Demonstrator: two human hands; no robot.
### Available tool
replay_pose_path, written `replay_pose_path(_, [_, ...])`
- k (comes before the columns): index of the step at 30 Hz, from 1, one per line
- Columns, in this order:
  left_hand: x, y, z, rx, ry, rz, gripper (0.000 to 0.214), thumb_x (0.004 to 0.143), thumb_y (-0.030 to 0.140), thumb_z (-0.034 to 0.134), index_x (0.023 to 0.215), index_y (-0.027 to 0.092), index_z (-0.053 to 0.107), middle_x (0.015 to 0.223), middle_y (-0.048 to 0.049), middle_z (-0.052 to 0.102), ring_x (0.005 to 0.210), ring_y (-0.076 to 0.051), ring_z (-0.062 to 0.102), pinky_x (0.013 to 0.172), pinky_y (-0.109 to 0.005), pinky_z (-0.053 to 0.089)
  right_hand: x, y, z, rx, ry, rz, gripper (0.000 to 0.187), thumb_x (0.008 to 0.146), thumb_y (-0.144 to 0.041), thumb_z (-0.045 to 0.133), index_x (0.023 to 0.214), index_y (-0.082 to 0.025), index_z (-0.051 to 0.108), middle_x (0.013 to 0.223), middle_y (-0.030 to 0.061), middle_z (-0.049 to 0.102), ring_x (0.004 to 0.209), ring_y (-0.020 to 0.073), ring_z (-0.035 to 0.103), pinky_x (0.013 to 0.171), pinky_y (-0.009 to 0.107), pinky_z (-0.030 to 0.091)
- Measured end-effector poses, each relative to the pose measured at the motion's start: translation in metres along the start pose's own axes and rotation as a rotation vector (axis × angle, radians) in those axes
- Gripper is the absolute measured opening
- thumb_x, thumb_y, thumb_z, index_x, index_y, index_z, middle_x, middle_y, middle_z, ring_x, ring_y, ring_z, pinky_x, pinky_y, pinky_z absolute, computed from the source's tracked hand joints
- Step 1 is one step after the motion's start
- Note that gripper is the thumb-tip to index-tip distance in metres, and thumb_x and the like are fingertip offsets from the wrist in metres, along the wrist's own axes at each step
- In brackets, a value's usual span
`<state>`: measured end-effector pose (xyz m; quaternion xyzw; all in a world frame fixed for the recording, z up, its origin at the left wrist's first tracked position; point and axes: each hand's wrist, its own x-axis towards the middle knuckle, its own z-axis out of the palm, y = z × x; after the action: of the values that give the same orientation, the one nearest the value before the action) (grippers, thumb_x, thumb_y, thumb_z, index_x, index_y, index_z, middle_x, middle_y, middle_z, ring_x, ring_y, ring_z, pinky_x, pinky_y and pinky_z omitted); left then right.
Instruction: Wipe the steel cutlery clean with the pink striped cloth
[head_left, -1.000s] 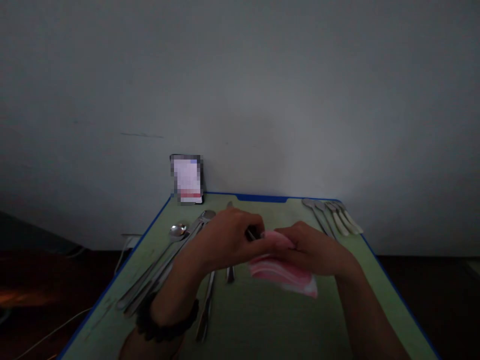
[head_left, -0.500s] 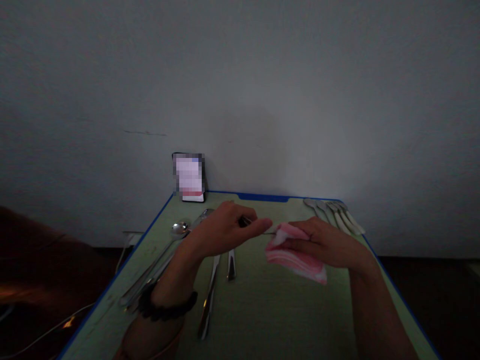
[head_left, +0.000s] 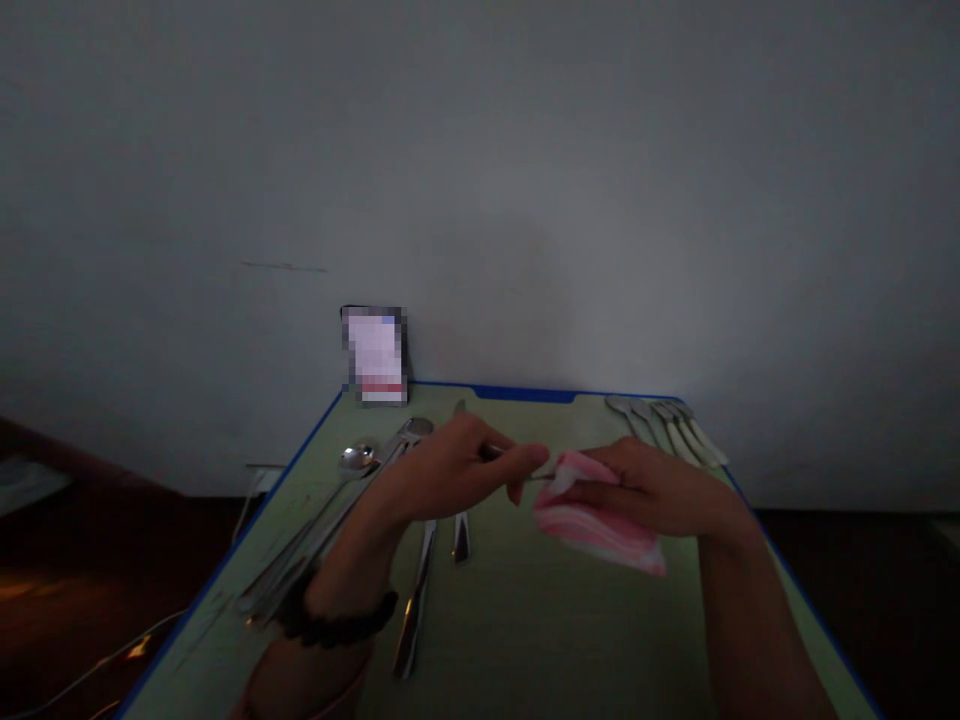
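Observation:
My left hand, above the middle of the table, is closed around a thin metal utensil. Only a short length of the utensil shows, so its kind is hidden. My right hand pinches a pink and white cloth around the utensil's other end, and a loose fold hangs below the fingers. Under my left forearm lie a shiny spoon and several other long metal utensils. A metal handle and a shorter one rest on the table just below my left hand.
Several spoons and forks, some with white handles, lie at the far right corner of the green, blue-edged table. A phone leans on the wall at the far left corner. White cables hang at the left.
Both hands stay near the same place, with the utensil and cloth shifted very slightly. The cloth's loose fold swings a little to the right. A dark reddish shape at the far left has mostly withdrawn.

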<state>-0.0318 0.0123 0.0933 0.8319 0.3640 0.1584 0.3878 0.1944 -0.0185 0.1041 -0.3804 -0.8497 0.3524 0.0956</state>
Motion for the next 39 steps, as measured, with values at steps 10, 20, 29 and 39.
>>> replay_pose_path(10, [0.003, -0.011, -0.005, 0.042, 0.07, 0.018, 0.053, 0.087, 0.049, 0.036, 0.06, 0.012, 0.064, 0.046, 0.0039, 0.041, 0.043, -0.006, 0.033, 0.043, -0.02, 0.023, -0.005, 0.009, -0.005, 0.048, -0.018, 0.034, 0.035, 0.089, -0.042, 0.04, 0.104, -0.02, 0.064, 0.087, 0.0013, 0.067, 0.072, 0.0127, 0.058, 0.067, 0.023, 0.041])
replay_pose_path(20, [-0.016, -0.006, -0.021, 0.059, 0.131, 0.049, 0.033, 0.072, 0.047, 0.063, 0.084, 0.017, 0.059, 0.062, 0.004, 0.053, 0.051, -0.008, 0.047, 0.047, -0.016, 0.035, -0.022, 0.014, -0.014, 0.041, 0.108, 0.131, 0.034, 0.084, -0.044, 0.05, 0.107, -0.023, 0.064, 0.095, 0.0025, 0.067, 0.079, 0.0154, 0.059, 0.07, 0.025, 0.043])
replay_pose_path(29, [-0.009, 0.006, -0.009, 0.267, 0.16, 0.137, 0.031, 0.071, 0.047, 0.064, 0.084, 0.019, 0.062, 0.071, 0.0018, 0.06, 0.06, -0.01, 0.053, 0.054, -0.018, 0.037, -0.007, 0.0, -0.005, -0.075, 0.106, 0.099, 0.036, 0.085, -0.046, 0.046, 0.091, -0.017, 0.066, 0.072, 0.0008, 0.063, 0.062, 0.0117, 0.053, 0.059, 0.024, 0.038])
replay_pose_path(39, [0.0, -0.002, -0.007, 0.177, 0.067, 0.16, 0.032, 0.079, 0.045, 0.056, 0.076, 0.014, 0.063, 0.059, 0.0024, 0.057, 0.053, -0.008, 0.05, 0.049, -0.017, 0.034, -0.003, 0.007, -0.004, -0.049, 0.079, 0.076, 0.035, 0.086, -0.047, 0.045, 0.09, -0.018, 0.065, 0.072, -0.0001, 0.063, 0.061, 0.011, 0.052, 0.057, 0.022, 0.036])
